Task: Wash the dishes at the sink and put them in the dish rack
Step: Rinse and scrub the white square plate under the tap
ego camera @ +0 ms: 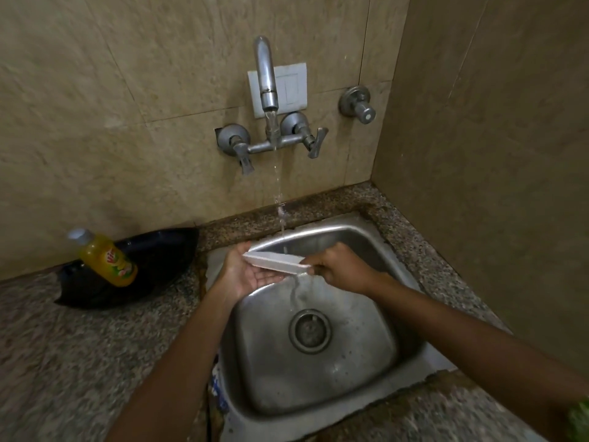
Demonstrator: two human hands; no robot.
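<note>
A small white rectangular dish (274, 262) is held tilted over the steel sink (392, 339), under the stream of water from the wall tap (266, 78). Water runs off its right end toward the drain (310, 330). My left hand (245, 272) lies palm up beneath the dish's left part, fingers fairly straight, supporting it. My right hand (341, 267) grips the dish's right end with curled fingers. No dish rack is in view.
A yellow dish soap bottle (106, 258) leans in a black pan (153, 269) on the granite counter (79, 362) left of the sink. Tap handles (314, 141) and a separate valve (358, 103) jut from the tiled wall. A side wall stands close on the right.
</note>
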